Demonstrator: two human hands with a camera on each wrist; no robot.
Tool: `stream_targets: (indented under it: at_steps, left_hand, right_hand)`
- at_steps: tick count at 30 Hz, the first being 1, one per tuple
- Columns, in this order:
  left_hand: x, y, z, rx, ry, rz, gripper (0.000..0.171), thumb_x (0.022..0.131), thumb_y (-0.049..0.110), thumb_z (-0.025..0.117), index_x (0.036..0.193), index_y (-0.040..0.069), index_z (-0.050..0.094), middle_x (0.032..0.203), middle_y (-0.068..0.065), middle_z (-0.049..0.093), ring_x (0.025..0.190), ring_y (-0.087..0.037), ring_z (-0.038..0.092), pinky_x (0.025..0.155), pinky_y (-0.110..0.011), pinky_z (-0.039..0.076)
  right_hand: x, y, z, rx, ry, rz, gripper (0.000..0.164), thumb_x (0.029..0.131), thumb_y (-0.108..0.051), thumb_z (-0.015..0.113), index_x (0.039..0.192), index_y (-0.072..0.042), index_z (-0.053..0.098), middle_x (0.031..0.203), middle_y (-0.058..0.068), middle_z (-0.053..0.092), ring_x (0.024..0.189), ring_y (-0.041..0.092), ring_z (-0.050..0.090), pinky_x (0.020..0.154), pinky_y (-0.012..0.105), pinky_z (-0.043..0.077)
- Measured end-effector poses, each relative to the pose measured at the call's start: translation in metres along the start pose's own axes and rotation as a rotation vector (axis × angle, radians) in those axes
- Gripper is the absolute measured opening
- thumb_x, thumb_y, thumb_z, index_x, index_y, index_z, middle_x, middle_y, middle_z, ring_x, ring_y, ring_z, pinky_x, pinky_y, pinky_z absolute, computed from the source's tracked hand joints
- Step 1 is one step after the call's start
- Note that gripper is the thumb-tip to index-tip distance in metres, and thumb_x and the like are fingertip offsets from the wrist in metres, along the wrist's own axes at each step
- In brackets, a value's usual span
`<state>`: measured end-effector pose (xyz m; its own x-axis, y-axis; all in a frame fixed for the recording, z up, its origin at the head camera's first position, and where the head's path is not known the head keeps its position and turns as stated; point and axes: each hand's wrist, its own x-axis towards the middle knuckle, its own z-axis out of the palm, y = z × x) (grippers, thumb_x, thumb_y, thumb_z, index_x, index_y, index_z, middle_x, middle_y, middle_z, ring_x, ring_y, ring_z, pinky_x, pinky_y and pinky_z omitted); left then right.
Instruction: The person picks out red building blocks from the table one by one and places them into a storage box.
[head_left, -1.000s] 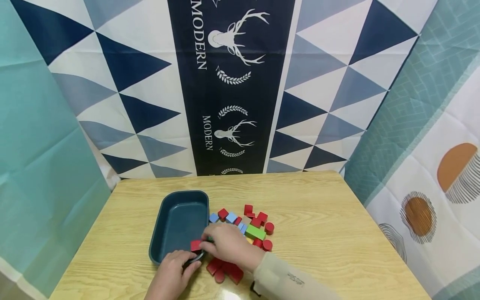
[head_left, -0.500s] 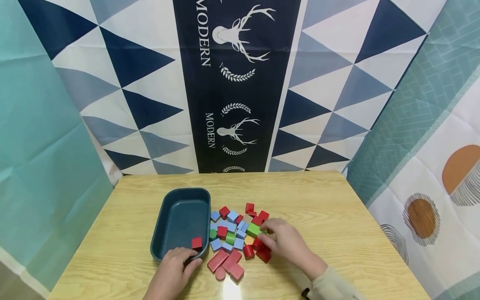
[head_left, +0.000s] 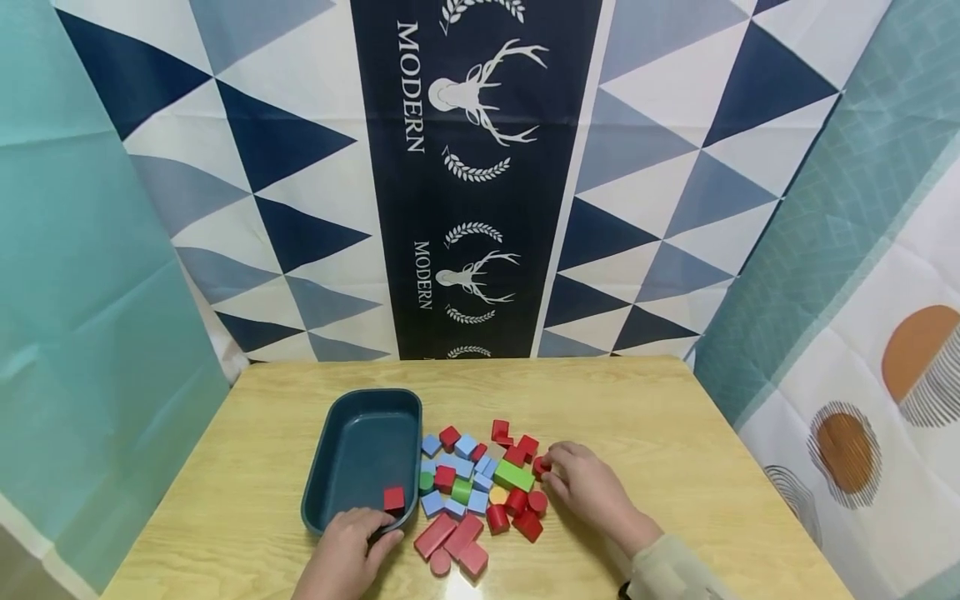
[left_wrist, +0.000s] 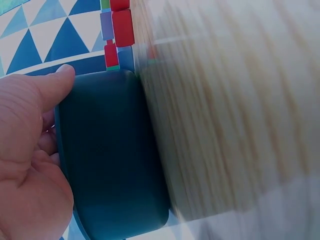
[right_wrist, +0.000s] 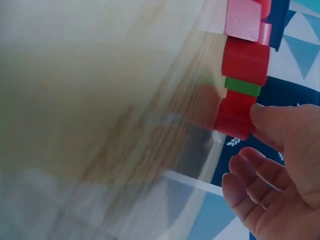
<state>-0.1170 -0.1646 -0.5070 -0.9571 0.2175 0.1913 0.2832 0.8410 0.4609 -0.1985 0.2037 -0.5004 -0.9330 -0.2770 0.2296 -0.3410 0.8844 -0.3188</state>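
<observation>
At the left of the wooden table, from the head camera, I see a dark teal tray with one red cube in its near right corner. The person's left hand grips the tray's near rim. Just right of the tray lie loose blocks: blue blocks, a long green block, and pinkish blocks closest to the person. At the pile's right edge, the right hand has thumb and forefinger up against a round red block, partly hidden by them.

Over at the left wrist, the thumb lies along the tray's rim and the other fingers bend behind the wall, so the hold is plain.

On the right wrist's side, the thumb tip meets the red block; the lower fingers are loosely bent, apart from it. The forefinger is hidden there, so whether the block is pinched I cannot tell.
</observation>
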Motion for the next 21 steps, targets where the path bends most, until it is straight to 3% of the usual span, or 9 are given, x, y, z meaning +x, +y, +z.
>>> stream_targets:
  at_steps: [3, 6, 10, 17, 21]
  left_hand:
    - [-0.001, -0.001, 0.001, -0.004, -0.015, 0.006, 0.011, 0.097, 0.034, 0.079, 0.1, 0.023, 0.079, 0.1, 0.009, 0.078, 0.095, -0.013, 0.073, 0.09, -0.043, 0.058]
    - [-0.001, -0.001, 0.001, -0.007, -0.013, 0.014, 0.011, 0.098, 0.033, 0.079, 0.1, 0.022, 0.079, 0.1, 0.008, 0.079, 0.096, -0.014, 0.073, 0.09, -0.044, 0.058]
    - [0.0, -0.001, -0.001, -0.006, -0.015, 0.015, 0.011, 0.097, 0.032, 0.079, 0.101, 0.022, 0.08, 0.1, 0.008, 0.079, 0.097, -0.015, 0.073, 0.09, -0.043, 0.057]
    - [0.004, -0.002, -0.003, -0.021, -0.07, 0.014, 0.017, 0.1, 0.037, 0.075, 0.103, 0.021, 0.079, 0.101, 0.007, 0.078, 0.098, -0.017, 0.072, 0.09, -0.045, 0.057]
    - [0.002, -0.004, -0.004, -0.036, -0.064, 0.02, 0.018, 0.101, 0.038, 0.074, 0.102, 0.021, 0.079, 0.101, 0.008, 0.078, 0.095, -0.017, 0.072, 0.089, -0.044, 0.057]
  right_hand:
    - [0.003, 0.002, 0.005, -0.018, 0.003, -0.005, 0.011, 0.094, -0.018, 0.084, 0.1, -0.016, 0.075, 0.111, 0.005, 0.075, 0.108, 0.026, 0.071, 0.097, 0.047, 0.06]
    - [0.005, 0.001, 0.008, -0.021, 0.009, -0.014, 0.013, 0.092, -0.018, 0.085, 0.094, -0.018, 0.072, 0.095, -0.003, 0.072, 0.091, 0.016, 0.066, 0.083, 0.039, 0.061]
    - [0.008, -0.001, 0.008, -0.042, 0.004, -0.005, 0.016, 0.092, -0.018, 0.085, 0.088, -0.02, 0.07, 0.081, -0.009, 0.066, 0.077, 0.008, 0.052, 0.068, 0.03, 0.051]
    - [0.01, -0.007, -0.001, -0.042, -0.013, 0.055, 0.016, 0.092, -0.018, 0.086, 0.087, -0.021, 0.071, 0.079, -0.008, 0.063, 0.073, 0.009, 0.048, 0.065, 0.028, 0.046]
    - [0.019, -0.03, -0.018, -0.001, 0.016, 0.038, 0.014, 0.092, -0.022, 0.086, 0.088, -0.023, 0.072, 0.079, -0.01, 0.064, 0.074, 0.009, 0.051, 0.065, 0.026, 0.046]
